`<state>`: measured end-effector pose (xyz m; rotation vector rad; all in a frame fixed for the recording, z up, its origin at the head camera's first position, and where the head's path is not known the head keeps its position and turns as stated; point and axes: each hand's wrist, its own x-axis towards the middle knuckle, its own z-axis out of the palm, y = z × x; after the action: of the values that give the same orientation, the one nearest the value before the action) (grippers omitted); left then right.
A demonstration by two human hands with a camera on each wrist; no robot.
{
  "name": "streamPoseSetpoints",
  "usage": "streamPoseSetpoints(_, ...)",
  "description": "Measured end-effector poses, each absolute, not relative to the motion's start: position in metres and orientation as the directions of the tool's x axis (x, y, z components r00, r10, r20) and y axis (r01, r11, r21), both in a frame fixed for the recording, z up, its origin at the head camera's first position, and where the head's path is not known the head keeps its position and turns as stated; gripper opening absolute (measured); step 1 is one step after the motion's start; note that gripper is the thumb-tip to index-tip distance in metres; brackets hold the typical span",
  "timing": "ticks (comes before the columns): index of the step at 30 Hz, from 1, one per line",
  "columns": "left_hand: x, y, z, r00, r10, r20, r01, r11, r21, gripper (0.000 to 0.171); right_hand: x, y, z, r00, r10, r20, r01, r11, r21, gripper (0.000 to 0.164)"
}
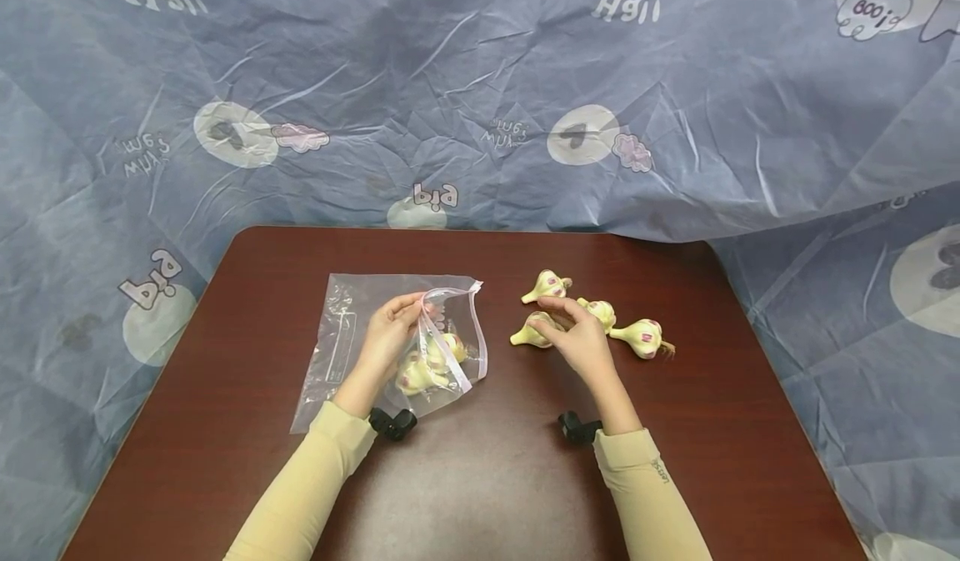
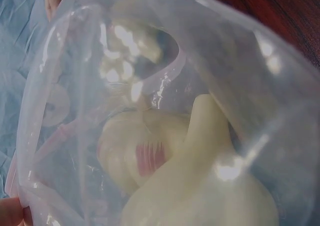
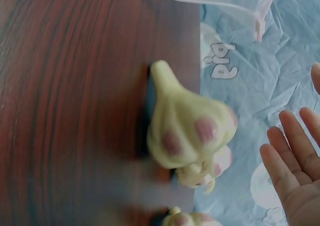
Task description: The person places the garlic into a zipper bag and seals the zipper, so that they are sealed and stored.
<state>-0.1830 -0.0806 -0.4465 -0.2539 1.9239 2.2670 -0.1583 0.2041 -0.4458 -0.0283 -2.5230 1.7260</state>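
Observation:
My left hand (image 1: 392,328) pinches the rim of a clear zip bag (image 1: 341,328) near its pink-edged mouth, which gapes toward the right. Inside the bag lie garlic bulbs (image 1: 422,373), seen close through the plastic in the left wrist view. Over the loose garlic, my right hand (image 1: 581,340) hovers with its fingers apart and nothing between them. Nearest to it is a pale garlic bulb (image 1: 531,331) with pink patches, partly hidden under the fingers; in the right wrist view this garlic bulb (image 3: 187,121) lies on the table beside the spread fingers (image 3: 295,146).
More garlic lies around the right hand: one bulb (image 1: 547,284) behind, another (image 1: 600,314) just beyond the hand, and a third (image 1: 647,338) with roots at the right. The brown table (image 1: 465,478) ends at the back against a blue printed cloth (image 1: 465,111).

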Motion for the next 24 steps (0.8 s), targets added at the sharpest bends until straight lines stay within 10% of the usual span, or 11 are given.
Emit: streamPoseSetpoints(24, -0.183, -0.08, -0.448, -0.973, 0.007, -0.233, -0.23, -0.178, 0.957, 0.031, -0.169, 0.21, -0.486, -0.998, 0.056, -0.013, 0.046, 0.634, -0.772, 0.063)
